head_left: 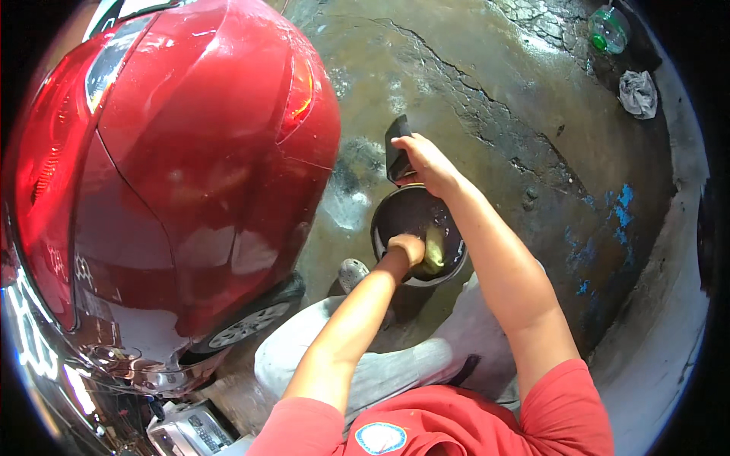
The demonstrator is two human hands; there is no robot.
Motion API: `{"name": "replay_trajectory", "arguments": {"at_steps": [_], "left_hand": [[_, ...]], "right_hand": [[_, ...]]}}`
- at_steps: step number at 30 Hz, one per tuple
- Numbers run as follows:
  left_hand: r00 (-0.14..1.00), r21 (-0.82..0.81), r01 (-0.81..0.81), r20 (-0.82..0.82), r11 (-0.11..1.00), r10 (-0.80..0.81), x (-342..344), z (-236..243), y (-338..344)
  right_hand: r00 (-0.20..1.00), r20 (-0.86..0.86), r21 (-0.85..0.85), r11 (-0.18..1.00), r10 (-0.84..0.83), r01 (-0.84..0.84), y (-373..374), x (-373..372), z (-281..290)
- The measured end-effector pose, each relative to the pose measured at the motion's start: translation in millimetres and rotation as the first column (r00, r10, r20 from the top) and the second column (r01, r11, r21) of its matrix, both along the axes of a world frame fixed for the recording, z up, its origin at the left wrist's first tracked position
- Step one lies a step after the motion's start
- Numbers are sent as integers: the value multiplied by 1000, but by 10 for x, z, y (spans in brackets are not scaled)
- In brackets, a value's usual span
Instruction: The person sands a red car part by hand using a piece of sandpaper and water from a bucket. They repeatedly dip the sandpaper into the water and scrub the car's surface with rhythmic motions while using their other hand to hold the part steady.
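A black round bucket (378,215) stands on the wet floor between my knees, with dark water inside. My left hand (407,247) reaches down into it, its fingers hidden from sight. Right beside that hand, a yellow-green cloth or sponge (434,251) shows in the bucket; whether I grip it cannot be made out. Above the bucket's far rim, my right hand (422,161) is closed on a flat black piece (396,152), held nearly upright. The kind of that piece is unclear.
A glossy red car (205,114) fills the left side, its wheel (251,323) close to my leg. The wet concrete floor (456,45) is cracked. At the far right lie a clear plastic bottle (609,30) and a crumpled grey bag (637,95) near a low wall (669,304).
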State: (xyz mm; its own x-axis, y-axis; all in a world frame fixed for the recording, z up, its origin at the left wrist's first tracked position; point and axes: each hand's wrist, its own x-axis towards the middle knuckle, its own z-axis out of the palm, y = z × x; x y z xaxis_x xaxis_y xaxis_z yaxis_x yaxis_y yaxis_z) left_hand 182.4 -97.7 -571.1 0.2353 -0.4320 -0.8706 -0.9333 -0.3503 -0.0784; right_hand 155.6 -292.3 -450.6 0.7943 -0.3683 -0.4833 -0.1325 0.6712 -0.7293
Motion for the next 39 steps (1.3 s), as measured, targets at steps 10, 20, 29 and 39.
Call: {"name": "replay_trajectory", "arguments": {"at_steps": [10,20,29,39], "left_hand": [[975,-989,147,144,-6,169,525,1352,-458],[887,-917,-371,-397,-148,235,770,1471,-613],[20,-54,-961,-992,-272,124,1080,1164,-652],[-28,7,-967,-997,-256,77,844,1418,-768]], "right_hand": [[958,281,373,927,-66,-45,-526,-426,57],[988,-144,79,996,55,-44,-765,-610,40],[978,109,-808,557,-180,193,-14,-354,267],[965,5,-981,186,-261,55,251,-268,125]]}}
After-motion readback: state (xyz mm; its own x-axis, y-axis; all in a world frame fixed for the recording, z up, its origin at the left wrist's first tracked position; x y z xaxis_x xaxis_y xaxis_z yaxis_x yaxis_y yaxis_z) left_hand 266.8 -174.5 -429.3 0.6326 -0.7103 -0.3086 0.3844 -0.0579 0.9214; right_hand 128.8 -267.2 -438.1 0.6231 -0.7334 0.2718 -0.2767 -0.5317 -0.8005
